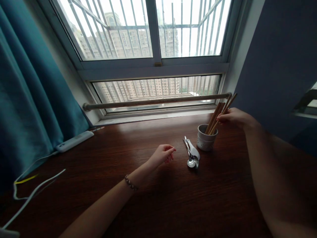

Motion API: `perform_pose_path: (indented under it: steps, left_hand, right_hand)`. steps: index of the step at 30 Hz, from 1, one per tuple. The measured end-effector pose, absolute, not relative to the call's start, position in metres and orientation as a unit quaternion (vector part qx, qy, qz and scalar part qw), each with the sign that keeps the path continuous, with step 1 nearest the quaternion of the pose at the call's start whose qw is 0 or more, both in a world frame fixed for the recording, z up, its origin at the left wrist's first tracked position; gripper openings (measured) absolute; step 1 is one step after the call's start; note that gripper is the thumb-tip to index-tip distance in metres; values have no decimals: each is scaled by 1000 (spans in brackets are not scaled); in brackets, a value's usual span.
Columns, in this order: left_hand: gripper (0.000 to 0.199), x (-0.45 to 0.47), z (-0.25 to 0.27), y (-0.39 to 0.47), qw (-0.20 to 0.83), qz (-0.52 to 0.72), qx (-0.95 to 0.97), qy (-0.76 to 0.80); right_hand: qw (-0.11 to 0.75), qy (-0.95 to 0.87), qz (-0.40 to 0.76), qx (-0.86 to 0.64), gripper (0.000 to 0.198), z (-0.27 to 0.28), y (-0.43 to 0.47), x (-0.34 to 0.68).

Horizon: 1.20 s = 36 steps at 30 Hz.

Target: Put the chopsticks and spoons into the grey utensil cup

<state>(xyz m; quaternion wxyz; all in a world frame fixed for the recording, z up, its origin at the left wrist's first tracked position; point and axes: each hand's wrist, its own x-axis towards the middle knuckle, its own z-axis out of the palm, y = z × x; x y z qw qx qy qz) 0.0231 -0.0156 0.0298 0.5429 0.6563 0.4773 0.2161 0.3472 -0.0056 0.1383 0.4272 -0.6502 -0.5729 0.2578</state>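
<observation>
Wooden chopsticks (213,118), right of centre in the frame, stand as a loose bundle in a pale cup (206,144). Their long axis tilts: the lower ends go behind the cup's rim, and the upper ends lean toward the upper right. The right hand (234,117), coming in from the right edge, is the nearer of the two. I read it as pinching the rightmost sticks between thumb and fingers, partway up their length; the exact number in its grip I cannot tell. Seen from that hand, the cup's mouth lies to the lower left, along the line of the sticks, and I judge this alignment to be the governing relation. Whether the pinched sticks touch the cup's bottom is hidden from me.

Just left of the cup, on the dark wooden table (138,135), lie a white soup spoon (193,150) and metal spoons (191,163), close together, with their bowls toward the bottom of the frame. Farther left, near the centre, the left hand (163,154) hovers with fingers loosely curled and nothing visible in it; I cannot tell whether its fingertips meet. A white power strip (75,141) lies at the left, beside a teal curtain (37,82).
</observation>
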Motion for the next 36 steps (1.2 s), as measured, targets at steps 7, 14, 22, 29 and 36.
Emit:
perform_pose_path:
  steps: [7, 14, 22, 29, 36]
  left_hand:
    - [24, 36, 20, -14, 534, 173, 653, 509]
    - [23, 72, 18, 13, 512, 132, 657, 537]
    - [21, 104, 26, 40, 463, 95, 669, 574]
    - [23, 101, 22, 45, 425, 77, 676, 597]
    - [21, 98, 22, 52, 408, 70, 685, 600]
  right_hand:
    - [321, -557, 341, -686, 6, 141, -9, 347]
    - [195, -574, 65, -793, 29, 174, -34, 324]
    - [15, -701, 155, -696, 17, 102, -9, 207]
    - [-21, -679, 166, -715, 22, 62, 3, 197]
    - [55, -705, 171, -686, 15, 98, -2, 213]
